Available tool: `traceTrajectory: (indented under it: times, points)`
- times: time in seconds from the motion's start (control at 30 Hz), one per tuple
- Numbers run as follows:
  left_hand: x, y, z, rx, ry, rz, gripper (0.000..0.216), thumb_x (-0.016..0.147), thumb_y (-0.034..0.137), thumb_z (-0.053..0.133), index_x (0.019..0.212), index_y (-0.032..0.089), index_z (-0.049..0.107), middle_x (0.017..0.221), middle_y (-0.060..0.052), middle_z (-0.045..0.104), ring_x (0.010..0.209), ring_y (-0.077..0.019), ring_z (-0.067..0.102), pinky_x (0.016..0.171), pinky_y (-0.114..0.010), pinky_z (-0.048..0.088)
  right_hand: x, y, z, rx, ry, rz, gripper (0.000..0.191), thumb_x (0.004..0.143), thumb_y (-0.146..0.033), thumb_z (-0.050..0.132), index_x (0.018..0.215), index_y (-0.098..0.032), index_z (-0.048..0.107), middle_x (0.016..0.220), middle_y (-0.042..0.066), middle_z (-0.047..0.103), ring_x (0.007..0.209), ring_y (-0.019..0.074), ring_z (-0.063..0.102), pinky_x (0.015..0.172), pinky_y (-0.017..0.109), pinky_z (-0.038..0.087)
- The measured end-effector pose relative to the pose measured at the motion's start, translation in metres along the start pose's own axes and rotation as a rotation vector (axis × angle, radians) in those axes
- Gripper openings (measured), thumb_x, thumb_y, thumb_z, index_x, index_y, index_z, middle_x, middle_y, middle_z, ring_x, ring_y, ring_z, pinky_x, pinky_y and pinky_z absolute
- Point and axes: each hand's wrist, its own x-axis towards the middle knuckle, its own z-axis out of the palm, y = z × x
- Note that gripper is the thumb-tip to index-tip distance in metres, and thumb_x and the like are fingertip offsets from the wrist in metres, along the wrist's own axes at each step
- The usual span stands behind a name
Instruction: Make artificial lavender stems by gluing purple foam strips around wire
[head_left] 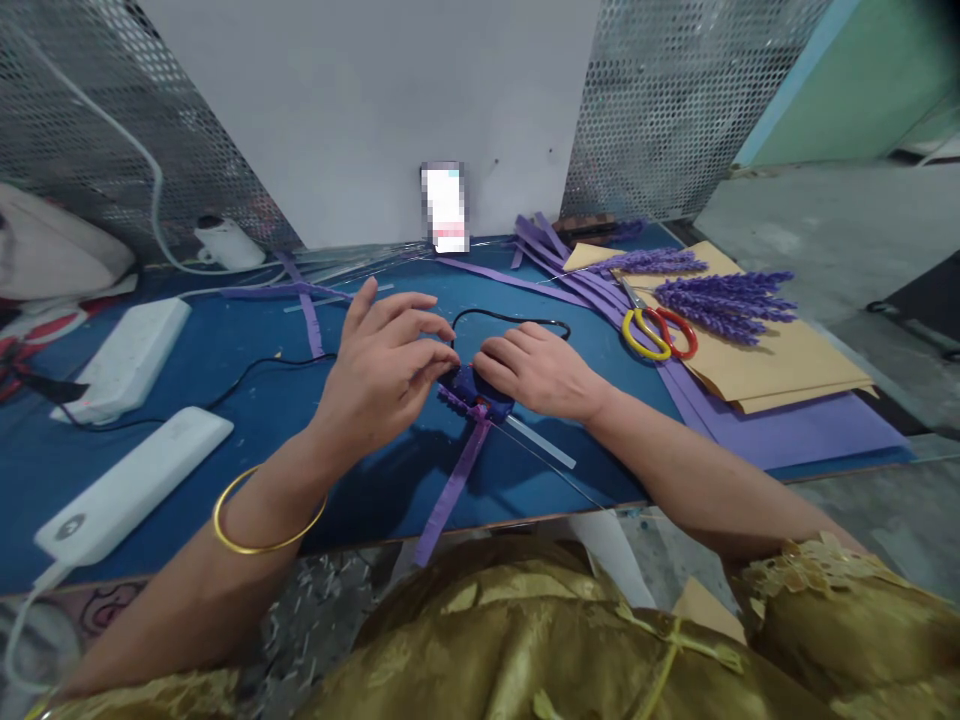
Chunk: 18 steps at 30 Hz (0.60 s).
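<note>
Both hands meet over a small purple fringed roll [469, 385] in the middle of the blue table [360, 480]. My left hand [386, 365] pinches the roll's left end with thumb and forefinger, the other fingers raised. My right hand [536, 368] lies curled over the roll's right side, pressing it down. A purple paper strip [454, 485] trails from the roll toward the near table edge. A clear glue stick [540, 442] lies just beneath my right wrist.
Scissors with yellow and red handles [658, 332] lie right of my hands beside purple lavender-like sprigs [724, 298] on tan paper [787, 360] and purple sheets [795, 430]. Two white power banks [131, 485] [131, 355] and a black cable [255, 370] sit at left. More purple strips [540, 250] lie at the back.
</note>
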Motion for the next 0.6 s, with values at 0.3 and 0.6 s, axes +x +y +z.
traceTrajectory:
  times: [0.3, 0.6]
  points:
    - [0.0016, 0.0007, -0.0020, 0.028, 0.020, 0.034, 0.011, 0.090, 0.027, 0.061, 0.083, 0.028, 0.070, 0.099, 0.000, 0.073, 0.122, -0.0246, 0.058, 0.121, -0.053, 0.021, -0.0001, -0.0007, -0.0002, -0.017, 0.003, 0.005, 0.026, 0.104, -0.018, 0.036, 0.099, -0.014, 0.062, 0.089, 0.008, 0.063, 0.072, 0.0192, 0.043, 0.068, 0.035, 0.028]
    - [-0.0004, 0.0065, 0.0046, -0.046, 0.026, -0.043, 0.013, 0.088, 0.023, 0.060, 0.082, 0.031, 0.069, 0.095, 0.000, 0.074, 0.120, -0.0262, 0.058, 0.121, -0.057, 0.019, -0.0008, 0.0010, 0.0005, -0.019, -0.034, 0.000, 0.028, 0.105, -0.019, 0.035, 0.099, -0.014, 0.062, 0.090, 0.008, 0.063, 0.072, 0.0193, 0.043, 0.067, 0.036, 0.027]
